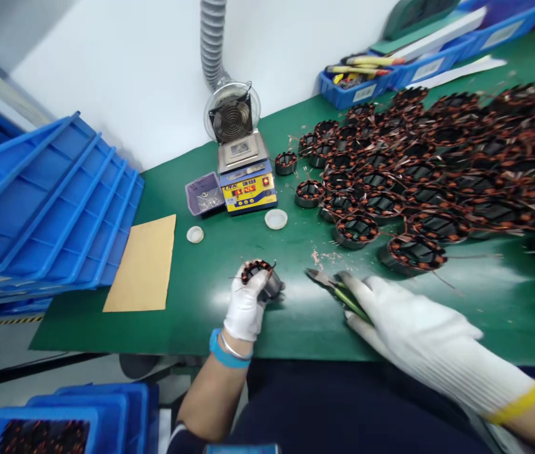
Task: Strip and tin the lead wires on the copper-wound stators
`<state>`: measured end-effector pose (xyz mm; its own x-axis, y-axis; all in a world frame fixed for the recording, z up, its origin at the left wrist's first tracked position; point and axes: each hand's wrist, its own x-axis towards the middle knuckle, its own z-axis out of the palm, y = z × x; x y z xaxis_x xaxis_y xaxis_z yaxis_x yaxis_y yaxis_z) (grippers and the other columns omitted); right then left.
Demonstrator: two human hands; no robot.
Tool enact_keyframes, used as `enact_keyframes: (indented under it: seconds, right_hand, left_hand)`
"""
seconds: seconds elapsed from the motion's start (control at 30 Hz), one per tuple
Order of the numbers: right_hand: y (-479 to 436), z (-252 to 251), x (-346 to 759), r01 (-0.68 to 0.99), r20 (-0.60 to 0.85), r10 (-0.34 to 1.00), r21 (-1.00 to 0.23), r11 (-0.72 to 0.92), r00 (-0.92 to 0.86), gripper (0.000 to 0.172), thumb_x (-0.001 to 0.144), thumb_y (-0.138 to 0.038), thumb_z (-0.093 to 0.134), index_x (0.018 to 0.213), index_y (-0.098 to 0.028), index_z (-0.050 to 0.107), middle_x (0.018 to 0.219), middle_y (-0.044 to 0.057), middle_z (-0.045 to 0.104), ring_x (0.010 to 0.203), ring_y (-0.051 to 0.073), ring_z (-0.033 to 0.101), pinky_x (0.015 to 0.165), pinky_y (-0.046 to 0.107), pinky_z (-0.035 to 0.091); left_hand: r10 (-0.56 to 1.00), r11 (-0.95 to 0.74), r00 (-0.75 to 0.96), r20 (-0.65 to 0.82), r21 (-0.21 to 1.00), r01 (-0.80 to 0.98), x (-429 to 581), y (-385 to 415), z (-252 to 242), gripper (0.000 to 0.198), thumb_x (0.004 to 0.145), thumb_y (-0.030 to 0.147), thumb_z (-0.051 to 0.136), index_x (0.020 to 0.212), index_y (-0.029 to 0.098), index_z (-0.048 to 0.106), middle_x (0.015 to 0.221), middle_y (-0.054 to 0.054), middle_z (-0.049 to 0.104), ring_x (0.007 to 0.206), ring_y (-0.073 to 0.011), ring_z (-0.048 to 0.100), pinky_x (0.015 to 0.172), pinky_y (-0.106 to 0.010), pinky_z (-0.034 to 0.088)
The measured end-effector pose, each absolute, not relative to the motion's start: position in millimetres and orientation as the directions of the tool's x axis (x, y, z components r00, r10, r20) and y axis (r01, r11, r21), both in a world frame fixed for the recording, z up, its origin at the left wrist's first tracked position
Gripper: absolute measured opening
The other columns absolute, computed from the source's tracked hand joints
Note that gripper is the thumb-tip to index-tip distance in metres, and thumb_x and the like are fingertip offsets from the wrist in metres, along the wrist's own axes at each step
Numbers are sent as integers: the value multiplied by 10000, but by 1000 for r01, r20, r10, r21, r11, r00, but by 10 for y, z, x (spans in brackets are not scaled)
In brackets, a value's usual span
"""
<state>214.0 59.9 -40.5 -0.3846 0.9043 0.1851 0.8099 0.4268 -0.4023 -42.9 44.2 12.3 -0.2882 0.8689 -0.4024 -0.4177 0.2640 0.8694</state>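
Glossy green tabletop (196,325) beneath ring-shaped copper-wound core (273,287) and metal-tipped pliers (339,293)

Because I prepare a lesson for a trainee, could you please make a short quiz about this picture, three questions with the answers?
1. Which thing does the left hand hold?
A) a yellow sheet
B) a copper-wound ring
C) a blue bin

2. True or false: the right hand holds a white dish.

3. Fill in, as seen in the picture: the purple tray stands just to the ____ of the yellow-and-blue device.

Key:
1. B
2. False; it holds green-handled cutters.
3. left
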Motion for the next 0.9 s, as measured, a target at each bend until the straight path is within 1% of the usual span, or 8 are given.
enact_keyframes:
  seconds: [0.1,0.23,0.37,0.53,0.67,0.73,0.8,0.9]
  right_hand:
    - [679,-324,1932,768,285,842,-349,537,-459,555,922,-485,666,1390,-197,736,1264,263,760,1112,511,743,971,707,619]
    - [704,-246,1504,578,416,808,-564,589,-417,762,902,-440,718,1580,-122,572,1523,256,688,1421,463,669,1162,641,586]
    - [778,-228,1365,420,288,839,-762,493,-462,650,941,-396,691,1549,-188,588,1466,179,750,1326,354,763,1117,512,647]
    - [850,-38,1440,314,218,859,-866,389,-463,655,860,-389,779,1474,-210,639,1447,172,761,1305,360,773,1137,520,641]
    - [806,63,1429,249,142,885,-929,274,-443,668,809,-372,818,1438,-221,648,1389,181,782,1214,364,807,1035,519,690]
    - [784,62,1425,260,110,893,-935,242,-438,674,803,-378,813,1435,-219,642,1347,183,794,1187,379,814,994,532,703]
    - [775,48,1437,308,121,891,-911,275,-438,650,813,-368,787,1428,-220,639,1326,178,798,1195,396,809,1007,554,698]
    - [792,32,1485,360,232,867,-839,407,-441,644,861,-336,732,1481,-214,605,1391,183,769,1283,405,775,1091,572,666]
  left_hand:
    - [887,172,-306,-345,863,-475,-279,448,95,693,569,637,1033,1000,241,660,819,13,715,700,-197,703,684,-357,618]
    - [920,55,-316,-230,876,-479,-44,402,92,735,575,670,1059,1039,239,688,976,-24,752,885,-204,729,866,-349,642]
    - [934,12,-320,-159,910,-415,62,350,148,838,636,804,990,1174,254,659,1165,-97,776,1088,-287,767,1040,-445,650]
    - [913,-118,-408,10,963,-240,70,335,137,807,809,902,801,1275,259,655,1228,-141,781,1119,-321,777,1025,-479,663]
    - [787,-310,-543,294,949,64,12,404,140,626,929,864,694,975,241,736,1199,-149,780,1081,-315,778,991,-483,655]
    - [794,-284,-542,274,956,67,-42,450,194,625,1033,813,581,844,233,718,1033,-120,793,947,-275,780,903,-444,657]
    - [855,-238,-477,204,971,-12,-104,493,282,618,1098,755,509,856,235,739,920,-90,793,847,-248,768,843,-413,650]
    - [940,-250,-265,215,962,-106,-203,539,413,571,1081,759,546,995,257,805,1058,-110,832,1009,-298,798,978,-477,658]
